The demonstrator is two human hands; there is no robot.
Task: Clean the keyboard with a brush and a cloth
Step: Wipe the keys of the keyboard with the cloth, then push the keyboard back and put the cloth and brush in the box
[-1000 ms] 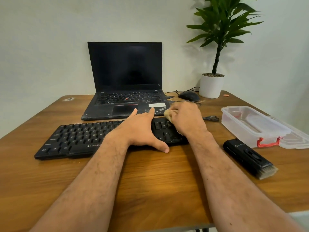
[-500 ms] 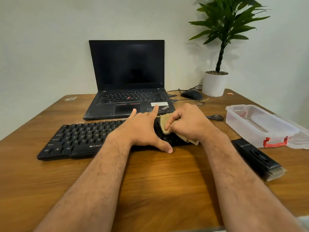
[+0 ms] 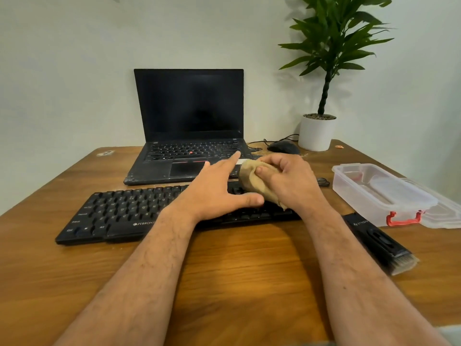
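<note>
Since a second ago the cloth [image 3: 257, 182] has come up off the right-hand keys; the right hand [image 3: 287, 182] now holds it bunched above the keyboard [image 3: 119, 213], with more of the tan fabric showing. The keyboard, black and dusty, lies with its long axis left to right near the table's [image 3: 237, 270] front edge, before the laptop [image 3: 189, 136]. The left hand [image 3: 214, 193] rests flat on its middle, fingers straight, thumb spread. The black brush [image 3: 379, 243] lies to the right, bristles toward the person, beside a clear box [image 3: 379, 193].
</note>
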